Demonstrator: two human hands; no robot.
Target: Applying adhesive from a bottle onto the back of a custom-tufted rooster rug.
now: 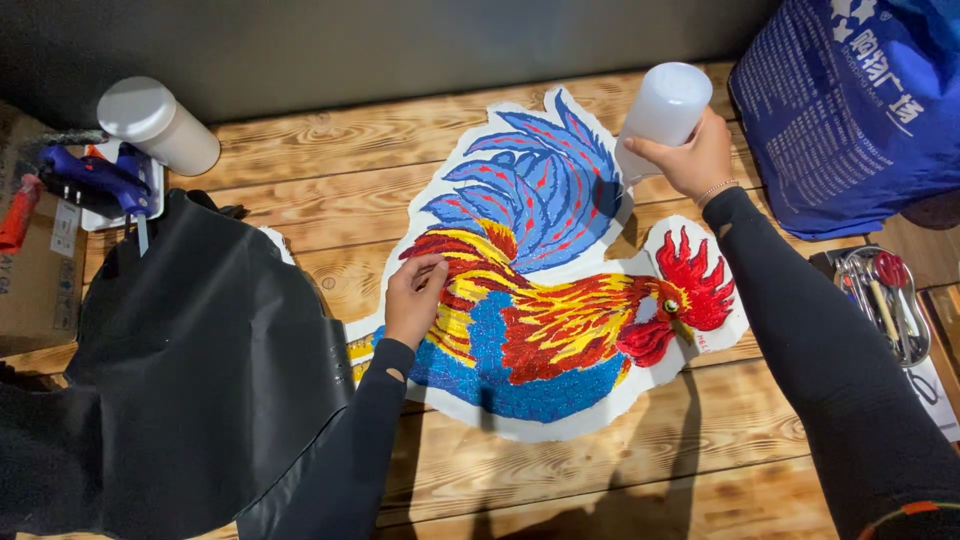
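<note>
Resting flat on the rooster picture [540, 320], the left hand [415, 300] presses its fingertips on the yellow-red wing part, loosely curled, gripping nothing. Right hand [695, 160] is closed around a white plastic bottle [665, 105], held above the picture's top edge near the blue tail. Picture lies in the middle of the desk [600, 480], approx. fully covered w/ glitter colour; only the white paper border is bare, so little seems left. Room is free at the front; black cloth [190, 370] is crowding the left edge, blue bag [850, 110] and tool tray [885, 300] are at the right.
</note>
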